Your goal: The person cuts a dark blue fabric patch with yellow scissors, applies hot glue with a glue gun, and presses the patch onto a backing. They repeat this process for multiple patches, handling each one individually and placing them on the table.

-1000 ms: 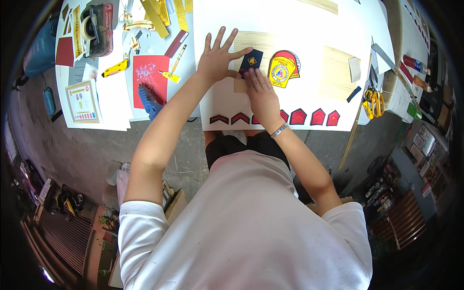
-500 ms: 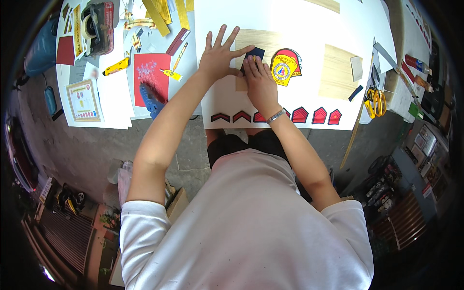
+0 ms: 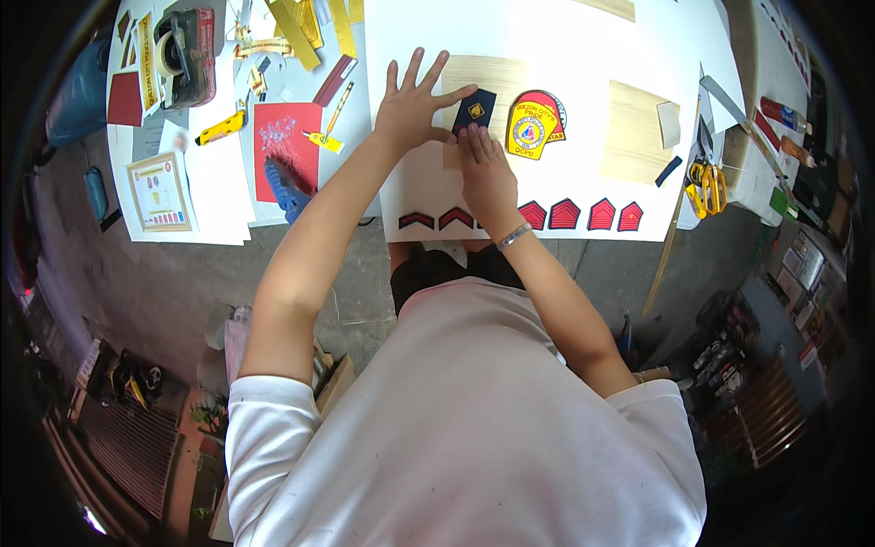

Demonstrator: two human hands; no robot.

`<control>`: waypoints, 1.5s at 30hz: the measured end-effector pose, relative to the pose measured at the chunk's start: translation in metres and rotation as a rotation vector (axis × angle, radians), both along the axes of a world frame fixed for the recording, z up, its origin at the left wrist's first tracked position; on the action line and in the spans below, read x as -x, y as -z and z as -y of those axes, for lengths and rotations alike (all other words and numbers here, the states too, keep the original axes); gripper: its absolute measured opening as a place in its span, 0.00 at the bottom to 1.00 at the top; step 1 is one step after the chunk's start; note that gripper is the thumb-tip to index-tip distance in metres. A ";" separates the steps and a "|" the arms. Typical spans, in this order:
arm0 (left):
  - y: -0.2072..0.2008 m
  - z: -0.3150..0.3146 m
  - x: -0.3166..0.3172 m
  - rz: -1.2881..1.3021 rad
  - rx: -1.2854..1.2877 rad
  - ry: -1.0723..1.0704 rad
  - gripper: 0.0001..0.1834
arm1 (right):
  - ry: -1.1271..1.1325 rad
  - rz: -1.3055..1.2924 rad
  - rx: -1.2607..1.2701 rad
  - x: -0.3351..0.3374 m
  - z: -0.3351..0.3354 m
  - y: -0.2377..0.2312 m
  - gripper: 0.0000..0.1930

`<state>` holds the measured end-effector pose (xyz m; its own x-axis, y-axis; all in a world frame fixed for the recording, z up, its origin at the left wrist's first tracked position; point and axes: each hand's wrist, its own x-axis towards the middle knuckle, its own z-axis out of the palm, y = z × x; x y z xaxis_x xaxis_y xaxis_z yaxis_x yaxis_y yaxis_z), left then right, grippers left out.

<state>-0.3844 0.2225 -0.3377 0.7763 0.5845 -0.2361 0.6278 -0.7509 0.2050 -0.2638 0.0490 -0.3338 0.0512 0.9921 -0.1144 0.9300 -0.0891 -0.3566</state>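
Observation:
A dark navy patch with a gold diamond emblem (image 3: 475, 110) lies on a wood-grain rectangle (image 3: 492, 69) on the white board (image 3: 547, 32). My left hand (image 3: 412, 108) is spread flat, its thumb and index finger bracketing the patch's left side. The fingers of my right hand (image 3: 486, 169) lie flat and extended at the patch's lower edge. Just right of it, a yellow shield-shaped patch (image 3: 529, 133) overlaps a red round-topped patch (image 3: 551, 105). Along the near edge runs a row of red chevron patches (image 3: 565, 215), partly hidden by my right forearm.
Left of the board are a blue glue gun (image 3: 286, 193) on a red sheet (image 3: 301, 118), a yellow cutter (image 3: 221, 129), a tape dispenser (image 3: 185, 55) and a framed certificate (image 3: 159, 193). At right are orange-handled scissors (image 3: 707, 187) and another wood-grain rectangle (image 3: 638, 137).
My right hand has slid slightly toward me, uncovering the gold emblem on the navy patch. My left hand has stayed nearly in place.

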 end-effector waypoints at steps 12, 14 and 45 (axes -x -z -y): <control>0.002 0.001 0.001 -0.004 -0.015 0.012 0.56 | -0.015 -0.040 0.109 -0.006 0.003 -0.009 0.25; 0.001 0.002 0.002 -0.008 -0.007 0.015 0.56 | -0.014 -0.055 0.083 -0.010 -0.007 -0.015 0.25; -0.001 0.002 -0.001 -0.106 0.033 -0.010 0.56 | -0.065 -0.024 -0.025 -0.027 -0.049 0.006 0.23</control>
